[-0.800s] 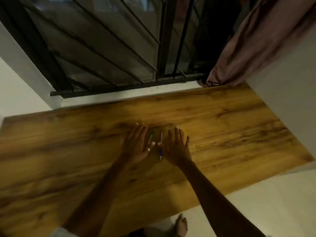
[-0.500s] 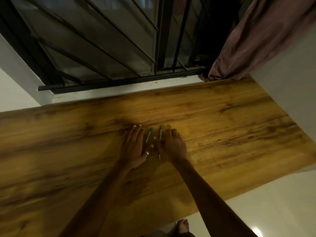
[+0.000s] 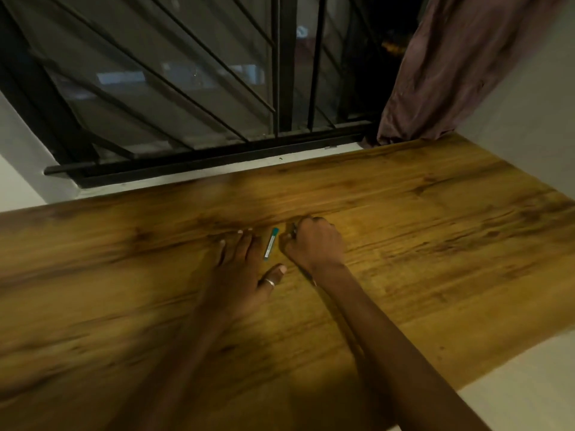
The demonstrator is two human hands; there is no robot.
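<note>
Both hands are on a wooden table (image 3: 435, 244). My left hand (image 3: 239, 269) rests flat on the wood with straight fingers and a ring on the thumb. A thin pen with a teal cap (image 3: 270, 244) lies on the table between the hands, touching neither. My right hand (image 3: 314, 241) is curled into a fist just right of that pen. It grips a second pen (image 3: 314, 283), which is mostly hidden; only a small end shows under the wrist.
A window with a black metal grille (image 3: 186, 88) runs along the table's far edge. A brownish curtain (image 3: 451, 73) hangs at the far right corner beside a white wall (image 3: 529, 104). Pale floor (image 3: 513, 399) shows past the table's near right edge.
My right hand has gone from flat to a fist, closing round the pen that lay beside it. The left hand stays flat. The view has shifted slightly.
</note>
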